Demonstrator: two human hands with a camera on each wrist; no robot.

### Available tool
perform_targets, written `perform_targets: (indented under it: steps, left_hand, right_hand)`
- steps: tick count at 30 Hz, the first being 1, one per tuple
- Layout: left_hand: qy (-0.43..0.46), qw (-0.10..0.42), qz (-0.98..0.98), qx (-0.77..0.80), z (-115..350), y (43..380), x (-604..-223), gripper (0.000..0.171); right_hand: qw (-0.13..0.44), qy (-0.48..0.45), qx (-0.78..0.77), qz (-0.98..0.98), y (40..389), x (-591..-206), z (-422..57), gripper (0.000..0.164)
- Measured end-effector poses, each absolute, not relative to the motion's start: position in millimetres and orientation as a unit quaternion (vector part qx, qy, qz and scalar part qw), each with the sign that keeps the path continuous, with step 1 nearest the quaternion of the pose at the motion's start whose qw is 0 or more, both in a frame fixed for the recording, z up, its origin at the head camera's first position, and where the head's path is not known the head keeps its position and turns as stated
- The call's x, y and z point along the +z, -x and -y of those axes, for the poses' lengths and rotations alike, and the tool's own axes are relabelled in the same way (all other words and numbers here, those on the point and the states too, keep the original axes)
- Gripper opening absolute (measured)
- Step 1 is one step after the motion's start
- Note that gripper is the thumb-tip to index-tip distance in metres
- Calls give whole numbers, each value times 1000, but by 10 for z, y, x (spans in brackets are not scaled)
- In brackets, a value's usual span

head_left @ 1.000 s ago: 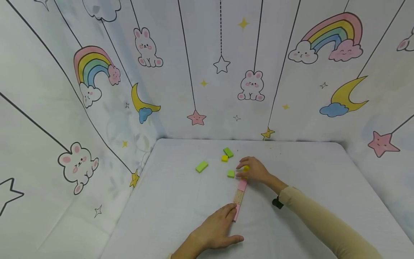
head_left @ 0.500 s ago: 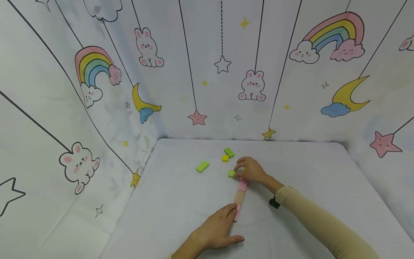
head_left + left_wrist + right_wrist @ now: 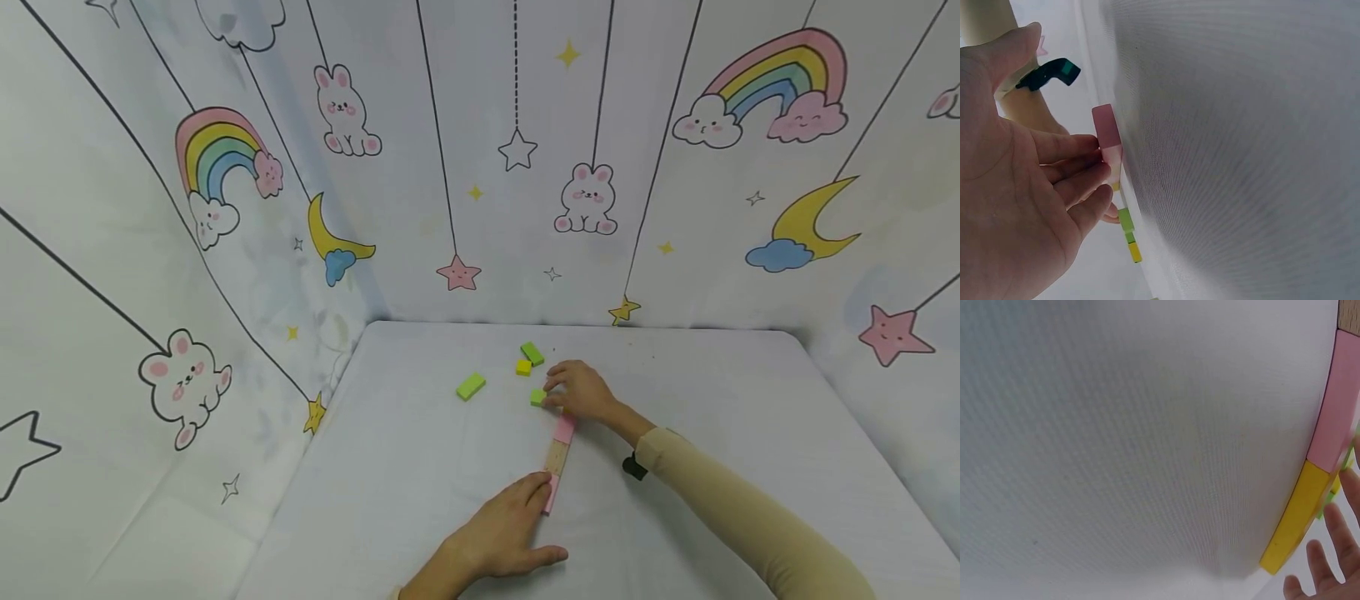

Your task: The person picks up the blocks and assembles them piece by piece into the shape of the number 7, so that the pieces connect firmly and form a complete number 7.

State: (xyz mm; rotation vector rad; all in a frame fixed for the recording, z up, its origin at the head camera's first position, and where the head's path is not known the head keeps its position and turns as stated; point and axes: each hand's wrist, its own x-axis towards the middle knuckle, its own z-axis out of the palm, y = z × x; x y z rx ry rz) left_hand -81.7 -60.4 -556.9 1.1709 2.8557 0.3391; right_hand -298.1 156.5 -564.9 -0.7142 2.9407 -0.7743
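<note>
A straight row of blocks runs away from me on the white table. At its near end lies a pink block (image 3: 1107,125); beyond it come a plain wooden block (image 3: 556,457), a second pink block (image 3: 1338,400) and a yellow block (image 3: 1294,519) at the far end. My left hand (image 3: 498,525) rests straight fingertips along the near pink block's left side, thumb held away. Over the row's far end, my right hand (image 3: 585,392) pinches the right side of a small green block (image 3: 537,398) with thumb and index fingertips, other fingers spread. In the head view it hides the yellow block.
Left of the row lies a longer green block (image 3: 471,386). Farther back, a small yellow block (image 3: 523,367) sits close to another green block (image 3: 532,353). A dark device (image 3: 634,467) is on the right wrist. Cartoon-printed fabric (image 3: 480,208) stands behind the table.
My right hand has moved slightly left from over the yellow block to the small green block, which has shifted a little away from me. My left hand has stayed in place.
</note>
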Motion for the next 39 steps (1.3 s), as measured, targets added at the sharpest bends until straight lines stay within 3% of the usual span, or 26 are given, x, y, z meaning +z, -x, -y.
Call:
perform_targets:
  steps: [23,39]
  left_hand:
    - [-373,37,-920,110,594,808,-5574,91]
    - [-378,29,-918,121,609,808,-5549,90]
  right_hand:
    - [-14,205,-232,-951,3069,-5626,-1611,22]
    - [7,161,-249,-955,3140,-5580,-1622,23]
